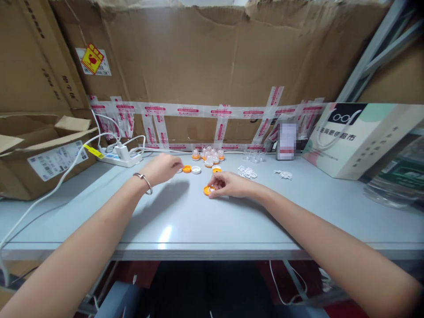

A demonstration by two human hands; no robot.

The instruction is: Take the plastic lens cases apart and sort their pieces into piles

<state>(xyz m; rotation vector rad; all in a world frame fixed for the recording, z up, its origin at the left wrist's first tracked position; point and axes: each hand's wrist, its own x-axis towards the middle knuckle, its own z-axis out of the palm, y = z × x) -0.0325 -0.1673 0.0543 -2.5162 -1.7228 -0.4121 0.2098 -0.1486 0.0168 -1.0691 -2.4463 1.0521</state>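
Note:
My right hand (227, 183) has its thumb and fingers closed on a round orange cap (206, 191) at the table's middle; a small white part shows inside the cap. Further left, my left hand (164, 168), with a bracelet at the wrist, hovers low over the table with its fingers bent together. Whatever they pinch, if anything, is hidden. By its fingertips lie a white ring (179, 170), an orange cap (187, 168) and a white cap (196, 169). Beyond my right hand is another orange-and-white cap (216, 168).
Several clear-domed pieces with orange bases (209, 155) stand at the back. White small parts (247, 172), a second white pile (283, 175) and clear cups (254, 156) lie rightward. A phone (286, 141), paper bag (361, 137), bottle (397, 176), power strip (121, 158) and carton (43, 154) surround them.

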